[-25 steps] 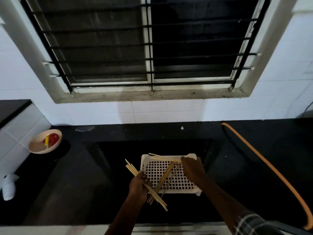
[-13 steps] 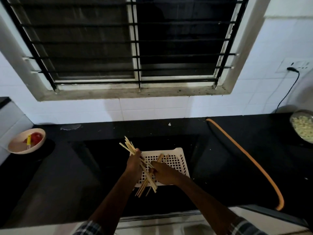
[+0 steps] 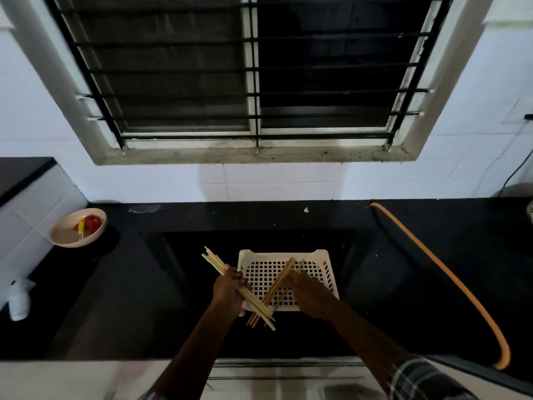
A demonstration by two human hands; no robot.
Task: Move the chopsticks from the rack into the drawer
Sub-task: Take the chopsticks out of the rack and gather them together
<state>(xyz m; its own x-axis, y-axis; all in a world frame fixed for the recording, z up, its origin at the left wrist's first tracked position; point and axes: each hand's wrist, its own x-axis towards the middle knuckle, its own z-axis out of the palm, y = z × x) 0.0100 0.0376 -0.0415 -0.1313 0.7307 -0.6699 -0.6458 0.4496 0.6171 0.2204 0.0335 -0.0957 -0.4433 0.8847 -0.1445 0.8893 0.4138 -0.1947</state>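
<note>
Pale wooden chopsticks (image 3: 215, 262) sit bundled in your left hand (image 3: 229, 290), fist closed around them beside the white rack (image 3: 328, 272). Your right hand (image 3: 307, 294) pinches darker chopsticks (image 3: 284, 277) lying across the rack's grid on the black counter (image 3: 129, 298).

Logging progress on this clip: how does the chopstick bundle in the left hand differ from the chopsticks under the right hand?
The left hand has a closed grip on the pale bundle, lifted off the rack and slanting up-left. The darker chopsticks under the right hand lean up-right, lying on the rack's grid with their lower ends past its near edge. The two sets cross near their lower ends. Both are thin wooden sticks, not yet in a drawer.
</note>
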